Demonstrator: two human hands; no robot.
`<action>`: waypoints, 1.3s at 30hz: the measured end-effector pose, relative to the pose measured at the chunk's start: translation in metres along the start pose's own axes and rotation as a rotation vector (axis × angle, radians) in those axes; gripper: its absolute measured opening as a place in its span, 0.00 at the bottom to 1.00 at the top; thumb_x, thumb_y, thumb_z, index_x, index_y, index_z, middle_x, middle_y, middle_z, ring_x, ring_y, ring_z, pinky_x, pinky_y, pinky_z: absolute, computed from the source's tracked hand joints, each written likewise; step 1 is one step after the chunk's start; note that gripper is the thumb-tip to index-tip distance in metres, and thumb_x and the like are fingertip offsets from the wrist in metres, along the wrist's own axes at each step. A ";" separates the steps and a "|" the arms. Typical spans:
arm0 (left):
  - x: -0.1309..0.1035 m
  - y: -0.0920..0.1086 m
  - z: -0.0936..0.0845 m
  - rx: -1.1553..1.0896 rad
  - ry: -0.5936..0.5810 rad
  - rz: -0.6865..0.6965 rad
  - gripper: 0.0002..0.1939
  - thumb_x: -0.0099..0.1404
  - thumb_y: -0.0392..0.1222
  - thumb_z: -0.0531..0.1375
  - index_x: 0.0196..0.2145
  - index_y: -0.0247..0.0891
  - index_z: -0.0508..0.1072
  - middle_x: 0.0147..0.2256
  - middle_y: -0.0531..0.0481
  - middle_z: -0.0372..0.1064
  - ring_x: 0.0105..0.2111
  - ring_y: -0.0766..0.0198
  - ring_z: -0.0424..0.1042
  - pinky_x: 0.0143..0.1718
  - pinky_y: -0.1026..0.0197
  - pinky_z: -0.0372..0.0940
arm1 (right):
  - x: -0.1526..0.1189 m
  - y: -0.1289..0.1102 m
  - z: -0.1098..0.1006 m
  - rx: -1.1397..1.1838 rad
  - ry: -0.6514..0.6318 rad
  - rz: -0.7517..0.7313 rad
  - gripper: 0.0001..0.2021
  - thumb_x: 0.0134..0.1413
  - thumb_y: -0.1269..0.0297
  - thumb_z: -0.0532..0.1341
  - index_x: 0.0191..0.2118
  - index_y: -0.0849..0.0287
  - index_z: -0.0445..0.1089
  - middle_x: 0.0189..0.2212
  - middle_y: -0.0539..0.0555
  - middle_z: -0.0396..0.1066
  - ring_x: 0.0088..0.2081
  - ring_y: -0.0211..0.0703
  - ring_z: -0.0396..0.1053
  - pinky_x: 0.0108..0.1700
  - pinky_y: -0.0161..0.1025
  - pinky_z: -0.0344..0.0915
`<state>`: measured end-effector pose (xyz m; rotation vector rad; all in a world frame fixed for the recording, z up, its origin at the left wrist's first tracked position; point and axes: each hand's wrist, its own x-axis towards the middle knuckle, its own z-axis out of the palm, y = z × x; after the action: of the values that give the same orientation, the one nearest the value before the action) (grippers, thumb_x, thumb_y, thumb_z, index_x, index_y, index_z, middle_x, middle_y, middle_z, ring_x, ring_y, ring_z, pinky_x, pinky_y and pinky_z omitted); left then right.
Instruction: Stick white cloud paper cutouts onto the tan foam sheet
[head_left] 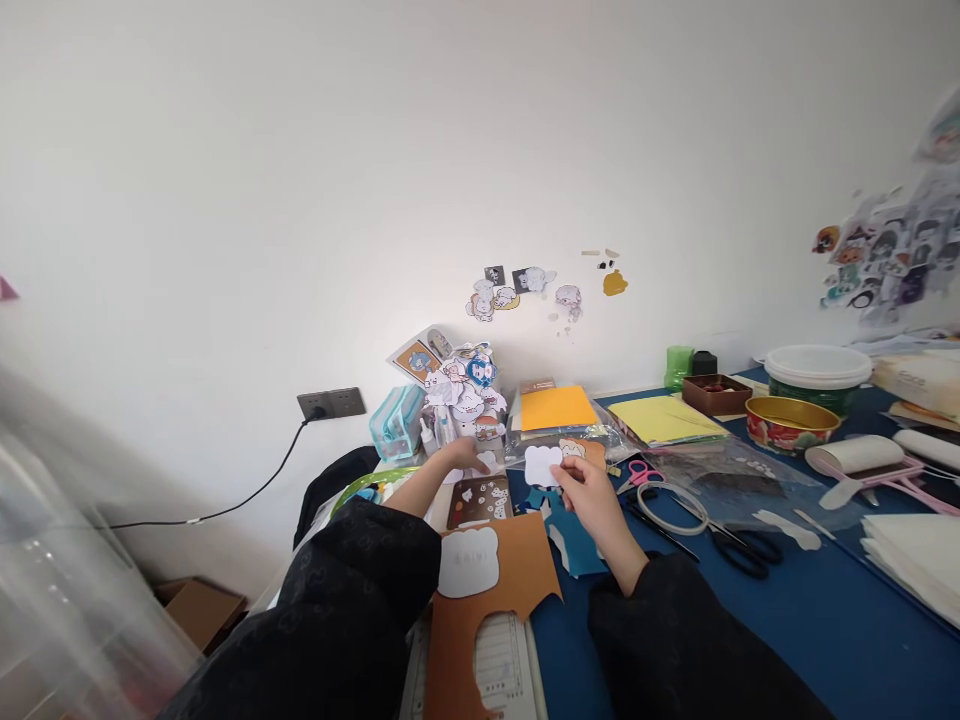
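Note:
My right hand (589,488) pinches a small white paper cutout (541,467) with a wavy edge, held upright above the table. My left hand (463,458) reaches to the foot of a pile of printed cartoon cutouts (466,390), its fingers stretched out beside a pale cutout (487,462); whether they touch it is hard to see. A brown patterned card (480,500) lies just below that hand. Closer to me, a larger white cloud-shaped cutout (469,562) with faint writing rests on a cut sheet of orange-brown paper (525,560).
Blue paper scraps (574,535), pink scissors (639,474), black scissors (742,550) and a clear tape ring (671,508) lie to the right. Behind are orange paper (559,407), yellow paper (664,418) and a round tin (793,424). A teal case (397,425) stands left.

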<state>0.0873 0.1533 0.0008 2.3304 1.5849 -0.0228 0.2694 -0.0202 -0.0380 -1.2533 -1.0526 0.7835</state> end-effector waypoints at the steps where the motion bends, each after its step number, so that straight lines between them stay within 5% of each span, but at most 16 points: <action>1: 0.000 0.000 0.000 0.009 -0.006 -0.017 0.16 0.65 0.44 0.57 0.49 0.35 0.67 0.47 0.44 0.67 0.43 0.58 0.70 0.43 0.50 0.68 | 0.001 0.001 0.000 0.002 0.001 0.001 0.17 0.43 0.47 0.59 0.27 0.58 0.63 0.17 0.47 0.60 0.16 0.36 0.55 0.21 0.36 0.54; 9: -0.019 0.013 -0.010 0.059 0.123 0.013 0.17 0.65 0.44 0.57 0.50 0.36 0.66 0.48 0.44 0.66 0.43 0.58 0.70 0.43 0.50 0.68 | 0.003 0.007 0.000 0.031 -0.021 0.028 0.15 0.45 0.51 0.60 0.28 0.59 0.65 0.15 0.46 0.59 0.15 0.36 0.56 0.22 0.35 0.55; 13: -0.040 0.026 -0.025 0.085 0.243 0.122 0.15 0.66 0.44 0.56 0.48 0.36 0.67 0.47 0.45 0.67 0.43 0.59 0.70 0.44 0.50 0.67 | 0.004 0.008 0.000 0.075 -0.026 0.054 0.16 0.44 0.50 0.60 0.32 0.60 0.68 0.13 0.46 0.58 0.15 0.37 0.57 0.20 0.34 0.51; 17: -0.074 0.047 -0.038 0.063 0.287 0.277 0.10 0.65 0.42 0.55 0.35 0.35 0.74 0.40 0.46 0.72 0.41 0.59 0.70 0.46 0.53 0.64 | 0.004 0.006 0.001 0.154 -0.033 0.080 0.21 0.41 0.48 0.62 0.35 0.62 0.70 0.12 0.46 0.58 0.15 0.37 0.55 0.18 0.34 0.50; 25: -0.123 0.088 -0.030 -0.045 0.307 0.521 0.14 0.61 0.49 0.55 0.29 0.38 0.75 0.30 0.48 0.73 0.34 0.59 0.70 0.36 0.61 0.60 | 0.000 0.000 0.004 0.274 -0.072 0.070 0.26 0.36 0.43 0.66 0.34 0.62 0.70 0.10 0.43 0.54 0.15 0.33 0.50 0.18 0.33 0.48; 29: -0.107 0.077 -0.035 -0.143 0.300 0.429 0.14 0.59 0.50 0.57 0.26 0.38 0.74 0.31 0.49 0.73 0.33 0.59 0.70 0.35 0.62 0.59 | 0.002 0.000 0.000 0.267 -0.096 0.072 0.25 0.37 0.42 0.65 0.33 0.62 0.72 0.17 0.48 0.63 0.16 0.32 0.53 0.17 0.33 0.49; 34: -0.067 0.031 -0.044 -0.237 0.195 0.118 0.17 0.60 0.53 0.58 0.27 0.35 0.74 0.23 0.52 0.68 0.27 0.63 0.69 0.26 0.63 0.60 | 0.004 0.000 -0.004 0.241 -0.127 0.090 0.24 0.40 0.42 0.63 0.32 0.61 0.72 0.27 0.52 0.67 0.17 0.31 0.57 0.17 0.33 0.50; 39: -0.034 0.002 -0.034 -0.254 0.078 -0.145 0.14 0.65 0.46 0.57 0.42 0.33 0.70 0.39 0.48 0.70 0.35 0.64 0.71 0.35 0.57 0.69 | 0.005 0.000 -0.005 0.202 -0.155 0.093 0.20 0.43 0.46 0.61 0.30 0.61 0.72 0.25 0.52 0.67 0.16 0.31 0.57 0.17 0.33 0.51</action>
<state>0.0706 0.1307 0.0406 2.0434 1.6820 0.2252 0.2753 -0.0176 -0.0374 -1.0883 -1.0158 1.0457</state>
